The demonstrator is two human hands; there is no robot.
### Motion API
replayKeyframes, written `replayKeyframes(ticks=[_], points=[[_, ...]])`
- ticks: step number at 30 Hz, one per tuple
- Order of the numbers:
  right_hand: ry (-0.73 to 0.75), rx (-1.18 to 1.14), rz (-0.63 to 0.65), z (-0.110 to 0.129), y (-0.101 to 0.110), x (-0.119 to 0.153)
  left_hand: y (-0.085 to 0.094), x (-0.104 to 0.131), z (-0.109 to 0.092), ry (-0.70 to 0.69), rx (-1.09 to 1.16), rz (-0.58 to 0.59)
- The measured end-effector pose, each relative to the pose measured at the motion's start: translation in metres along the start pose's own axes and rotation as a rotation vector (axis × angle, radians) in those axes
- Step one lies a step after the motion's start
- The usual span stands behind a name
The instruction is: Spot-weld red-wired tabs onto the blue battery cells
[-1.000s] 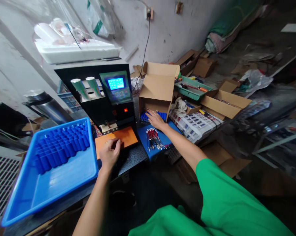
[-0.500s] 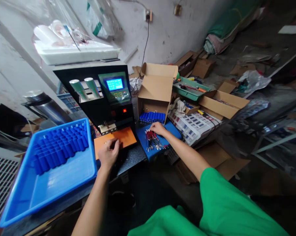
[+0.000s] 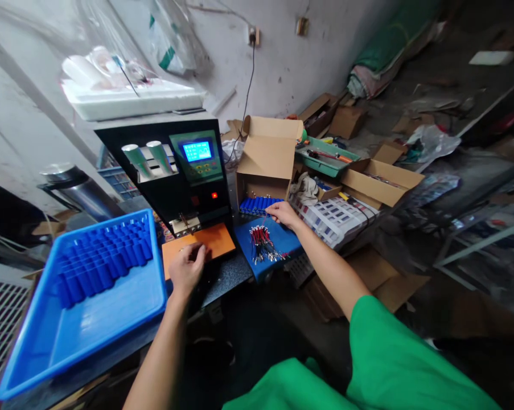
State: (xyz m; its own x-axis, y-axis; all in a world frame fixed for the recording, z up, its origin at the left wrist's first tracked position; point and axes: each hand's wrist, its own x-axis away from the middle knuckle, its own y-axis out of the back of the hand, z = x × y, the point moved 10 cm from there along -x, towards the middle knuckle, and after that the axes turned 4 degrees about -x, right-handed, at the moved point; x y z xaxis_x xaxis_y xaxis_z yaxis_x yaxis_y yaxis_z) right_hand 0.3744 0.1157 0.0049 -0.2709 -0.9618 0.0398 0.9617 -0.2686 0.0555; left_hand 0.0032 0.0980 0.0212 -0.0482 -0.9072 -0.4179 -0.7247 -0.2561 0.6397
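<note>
My left hand (image 3: 187,266) rests with curled fingers at the orange board (image 3: 218,240), in front of the black machine (image 3: 197,199) with a lit blue display. Whatever its fingers hold, if anything, is hidden. My right hand (image 3: 283,214) is pinched above the blue mat (image 3: 243,230), with a thin wire hanging from its fingertips. Just below it lies a bunch of red and black wires (image 3: 263,242) on the mat. Behind that hand, blue cylinders (image 3: 257,205) lie in rows in an open cardboard box (image 3: 269,155).
A blue tray (image 3: 98,327) with several blue cylinders stands at the left, a steel jug (image 3: 79,191) behind it. Right of the mat are a white plastic crate (image 3: 325,219), a green tray (image 3: 325,165) and open cartons (image 3: 376,185).
My right hand has lifted off the wire bunch and moved slightly up and right, a thin wire in its fingertips. My left hand has hardly moved. The view has shifted a little.
</note>
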Motion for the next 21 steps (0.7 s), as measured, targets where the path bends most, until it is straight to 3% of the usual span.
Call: replayKeyframes(ticks=[4,7,15,21], points=[[0.068,-0.075,-0.073,0.034,0.012,0.012,0.003,-0.002,-0.001,0.026,0.079,0.017],[0.125,-0.135,-0.058,0.052,0.002,0.026,0.007,0.003,-0.012,0.039,0.206,0.024],[0.084,-0.388,0.166,0.055,-0.086,0.071,0.0,0.043,-0.093,-0.149,0.277,0.041],[0.017,-0.491,0.229,0.044,-0.132,0.095,0.004,0.052,-0.082,-0.071,0.268,-0.042]])
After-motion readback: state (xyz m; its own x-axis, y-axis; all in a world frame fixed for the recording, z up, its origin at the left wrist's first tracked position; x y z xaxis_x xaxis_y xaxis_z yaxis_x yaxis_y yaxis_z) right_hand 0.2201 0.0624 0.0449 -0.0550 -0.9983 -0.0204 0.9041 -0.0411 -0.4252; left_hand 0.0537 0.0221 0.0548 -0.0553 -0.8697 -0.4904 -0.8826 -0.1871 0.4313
